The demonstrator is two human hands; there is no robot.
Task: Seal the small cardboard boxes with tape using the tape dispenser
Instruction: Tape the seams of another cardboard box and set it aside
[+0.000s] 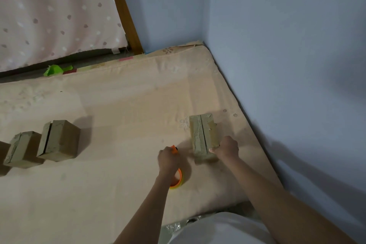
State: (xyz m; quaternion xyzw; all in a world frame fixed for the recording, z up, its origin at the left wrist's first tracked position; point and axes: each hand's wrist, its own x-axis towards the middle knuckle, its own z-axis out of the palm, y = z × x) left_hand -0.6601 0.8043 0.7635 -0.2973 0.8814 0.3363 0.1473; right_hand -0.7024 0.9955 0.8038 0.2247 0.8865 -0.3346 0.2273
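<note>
Box [202,136] flaps unsealed — right hand [226,147] gripping it.

The beige mattress [122,105] carries three cardboard boxes: two at left [21,149] [59,140], one at right [203,136]; the tape dispenser [177,180] lies near the right one.

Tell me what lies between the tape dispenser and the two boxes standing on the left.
Nothing: the head view shows only bare mattress between the tape dispenser, gripped by the left hand, and the nearer of the left boxes.
</note>
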